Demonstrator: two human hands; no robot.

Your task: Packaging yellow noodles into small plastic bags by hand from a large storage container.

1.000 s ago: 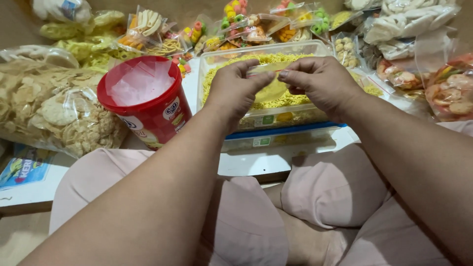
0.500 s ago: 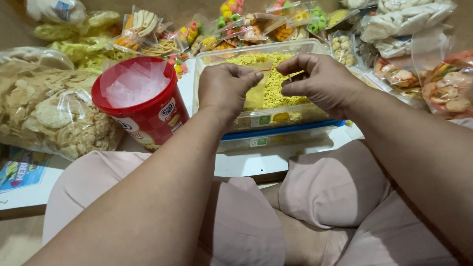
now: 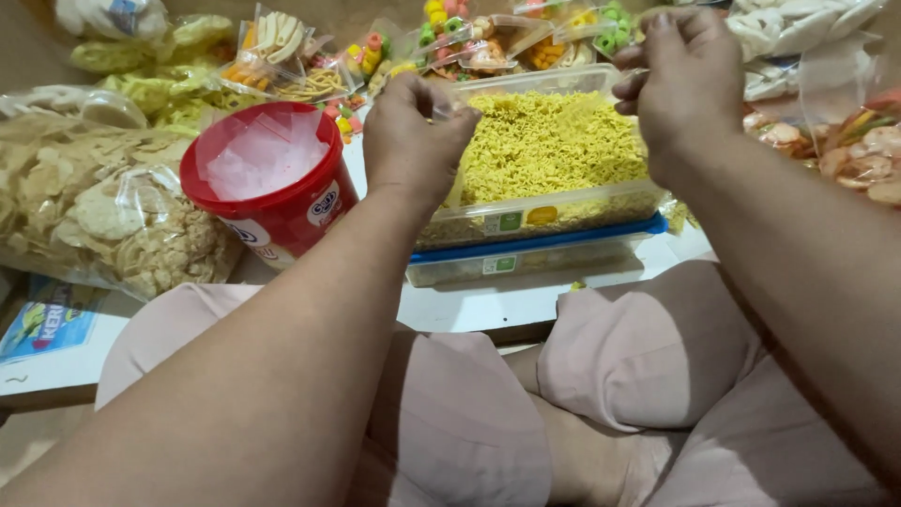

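In the upper middle of the frame the left hand [image 3: 413, 141] and the right hand [image 3: 683, 80] are raised apart above a clear plastic tub [image 3: 554, 211] of yellow noodle snack [image 3: 549, 141], each with fingers pinched on something thin and see-through that is too faint to name. The tub rests on a blue-lidded box [image 3: 535, 258]. A red bucket [image 3: 272, 183] stands at centre left beside a big bag of crackers [image 3: 94, 211], with small snack packets [image 3: 375, 52] along the top.

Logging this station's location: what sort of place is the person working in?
Probably a home or small-shop snack-packing spot on the floor: a clear plastic tub of yellow crushed noodles, a big clear bag of pale crackers, and small clear packets of mixed colourful snacks.
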